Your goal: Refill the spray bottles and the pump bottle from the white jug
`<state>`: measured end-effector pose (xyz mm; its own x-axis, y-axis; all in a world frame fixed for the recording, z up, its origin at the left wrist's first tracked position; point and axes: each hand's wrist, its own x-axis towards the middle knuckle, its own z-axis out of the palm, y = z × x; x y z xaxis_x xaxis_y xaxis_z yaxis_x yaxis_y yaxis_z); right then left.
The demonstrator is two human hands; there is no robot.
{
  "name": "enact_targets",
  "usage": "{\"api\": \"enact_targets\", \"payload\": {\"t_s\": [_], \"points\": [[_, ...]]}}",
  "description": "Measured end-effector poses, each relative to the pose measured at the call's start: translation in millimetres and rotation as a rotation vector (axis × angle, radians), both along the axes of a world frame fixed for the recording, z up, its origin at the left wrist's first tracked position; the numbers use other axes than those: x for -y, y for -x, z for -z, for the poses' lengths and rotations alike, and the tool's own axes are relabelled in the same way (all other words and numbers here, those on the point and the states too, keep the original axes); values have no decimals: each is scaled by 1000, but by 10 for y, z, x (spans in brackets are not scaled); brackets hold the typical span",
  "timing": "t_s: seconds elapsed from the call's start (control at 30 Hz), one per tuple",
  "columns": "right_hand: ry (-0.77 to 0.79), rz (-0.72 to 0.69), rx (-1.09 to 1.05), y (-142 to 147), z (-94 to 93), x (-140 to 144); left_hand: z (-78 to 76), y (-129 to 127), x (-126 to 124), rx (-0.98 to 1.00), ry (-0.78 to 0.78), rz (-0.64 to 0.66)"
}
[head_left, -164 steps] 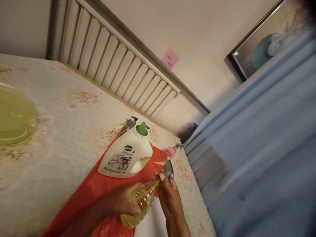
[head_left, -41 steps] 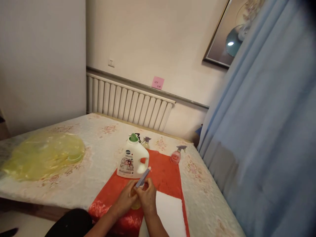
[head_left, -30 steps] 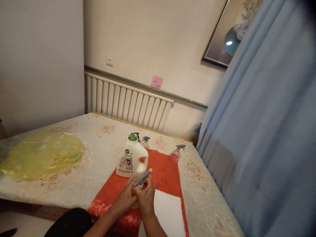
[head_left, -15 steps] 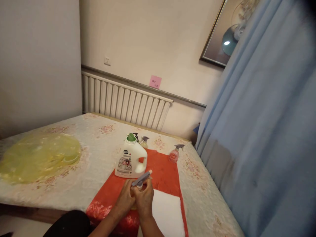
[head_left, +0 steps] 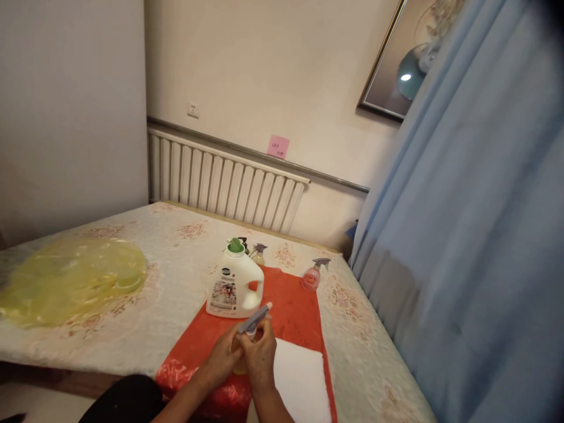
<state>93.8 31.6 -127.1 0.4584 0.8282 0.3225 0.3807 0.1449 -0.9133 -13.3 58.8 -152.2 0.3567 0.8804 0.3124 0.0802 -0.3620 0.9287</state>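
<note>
Vs 5.5 s ago: spray bottle (head_left: 241, 365) was tilted & lifted in plain sight, now upright on the red sheet (head_left: 295, 311), mostly hidden by left hand (head_left: 224, 355) & right hand (head_left: 261, 355). Grey trigger head (head_left: 254, 318) (was rightward) now points up-right. Last sec: little change.
</note>
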Motion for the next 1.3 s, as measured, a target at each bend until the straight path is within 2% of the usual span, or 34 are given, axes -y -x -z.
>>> {"api": "enact_targets", "payload": {"t_s": [0.23, 0.4, 0.67, 0.83, 0.97, 1.3], "points": [[-70, -117, 10, -103, -21, 91, 46, 8, -10, -23, -19, -52], [-76, -150, -11, -164, -45, 113, 67, 6, -7, -25, -15, -73], [-69, -16, -56, -81, 31, 32, -27, -10, 33, -29, 14, -91], [-90, -47, -48, -47, 59, 32, -17, -18, 28, -32, 30, -116], [-80, -12, -23, -45, 79, 20, -11, -31, 31, -35, 33, -126], [-61, -19, -8, 0, 86, -21, -74, -31, 61, -46, 35, -134]]}}
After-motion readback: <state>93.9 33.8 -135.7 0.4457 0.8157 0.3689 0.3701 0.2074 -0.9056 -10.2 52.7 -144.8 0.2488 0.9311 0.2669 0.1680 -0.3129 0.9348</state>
